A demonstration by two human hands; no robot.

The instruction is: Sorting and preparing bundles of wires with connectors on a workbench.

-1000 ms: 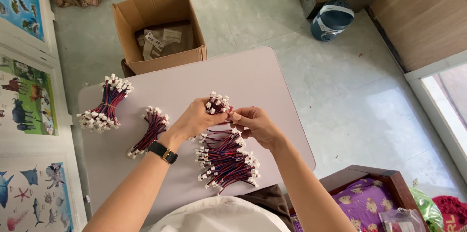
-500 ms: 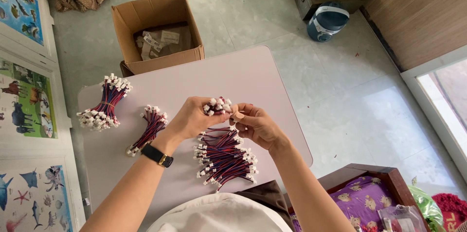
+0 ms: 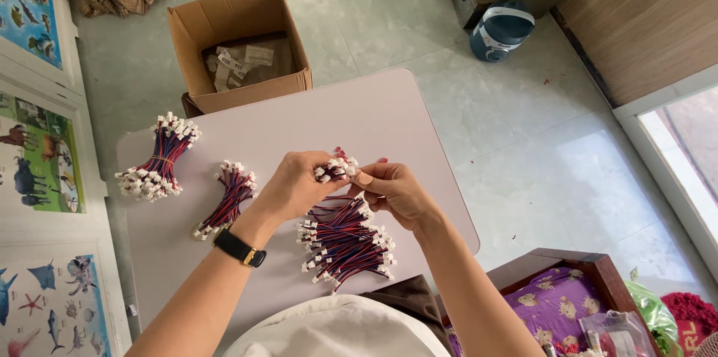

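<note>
Above a small white table (image 3: 359,121), my left hand (image 3: 295,185) grips a small bunch of red-and-blue wires with white plug ends (image 3: 336,168). My right hand (image 3: 393,191) pinches the same bunch from the right, fingers on the plug ends. Under both hands lies a loose pile of the same wires (image 3: 345,241). Two tied bundles rest to the left: a larger one (image 3: 158,159) near the table's left edge and a smaller one (image 3: 224,200) beside my left wrist, which wears a black watch.
An open cardboard box (image 3: 238,46) with paper inside stands on the tiled floor behind the table. Picture posters (image 3: 34,147) line the left side. A blue-and-white round appliance (image 3: 499,29) sits at the back right, and a wooden box with purple cloth (image 3: 553,301) is at the lower right.
Both hands have stayed together over the loose pile, working the small bunch; the plug ends now sit more level between the fingers. The view has shifted slightly.
</note>
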